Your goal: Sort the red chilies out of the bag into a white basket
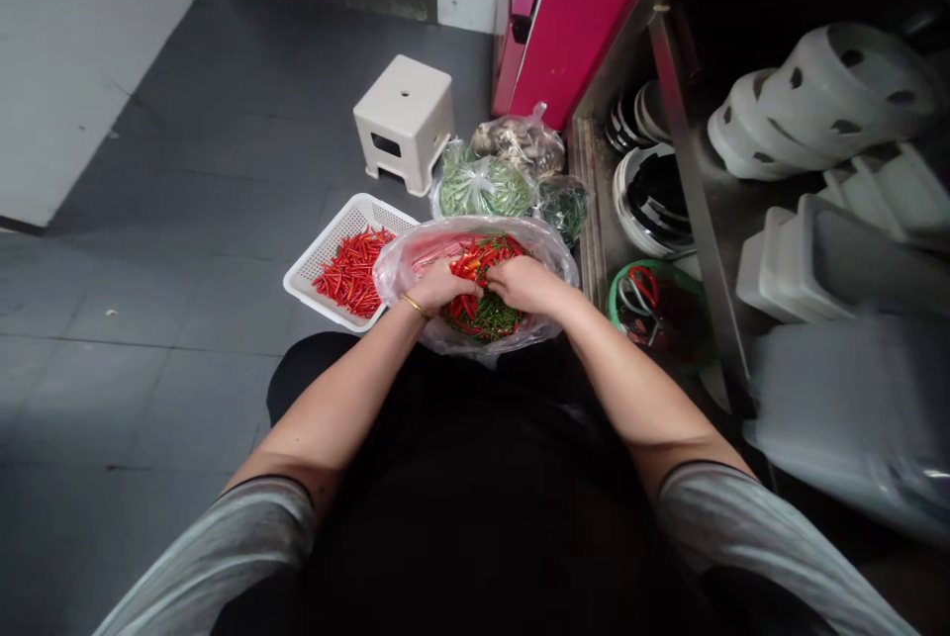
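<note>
Our left hand holds red chilies; right hand just beside, can't tell grip. If we tug hard, bag around hands may tip, spilling chilies.

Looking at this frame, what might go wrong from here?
The bare left hand and bare right hand are among the red chillies with green stems, so juice might irritate the skin. The limp, clear plastic bag could sag inward or spill if tugged. The shallow, white perforated plastic basket sits close beside it, so a knock might scatter its chillies onto the grey tiled floor.
</note>
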A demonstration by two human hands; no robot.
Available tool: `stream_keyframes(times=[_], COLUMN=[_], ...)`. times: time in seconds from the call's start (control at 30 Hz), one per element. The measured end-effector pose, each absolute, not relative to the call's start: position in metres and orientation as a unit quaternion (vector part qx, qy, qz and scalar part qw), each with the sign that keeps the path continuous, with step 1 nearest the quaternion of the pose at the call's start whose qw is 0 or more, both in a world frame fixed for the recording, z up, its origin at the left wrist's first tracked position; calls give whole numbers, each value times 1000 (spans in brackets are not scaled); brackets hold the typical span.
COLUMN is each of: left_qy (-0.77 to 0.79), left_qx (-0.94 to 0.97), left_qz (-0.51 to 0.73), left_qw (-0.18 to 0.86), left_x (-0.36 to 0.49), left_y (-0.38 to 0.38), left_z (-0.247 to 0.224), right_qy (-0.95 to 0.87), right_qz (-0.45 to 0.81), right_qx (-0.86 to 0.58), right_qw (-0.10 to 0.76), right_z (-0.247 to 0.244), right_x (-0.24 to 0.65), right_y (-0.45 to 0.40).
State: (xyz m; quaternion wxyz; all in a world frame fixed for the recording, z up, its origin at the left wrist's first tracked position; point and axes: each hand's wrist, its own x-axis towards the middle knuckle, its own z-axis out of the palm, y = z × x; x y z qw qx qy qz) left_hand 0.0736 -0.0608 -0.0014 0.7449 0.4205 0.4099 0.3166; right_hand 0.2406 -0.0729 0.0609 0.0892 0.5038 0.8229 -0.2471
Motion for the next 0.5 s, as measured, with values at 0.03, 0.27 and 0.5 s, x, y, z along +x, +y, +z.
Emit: stream_keyframes(times=[0.03, 0.27, 0.5], left_qy=[389, 331, 536], left_qx=[434, 461, 431], left_qz=[301, 269, 334], left_qw=[755, 778, 644], left_x=[70, 29, -71], left_y=[-60, -56, -19], left_z=[2, 45, 53], right_qy=[816, 632, 747], right_qz=[-324, -657, -350], right_qx=[476, 386, 565], right_qw=[52, -144, 9], right_z=[61, 49, 44], right_x=[248, 277, 267], right_y=[-71, -66, -64])
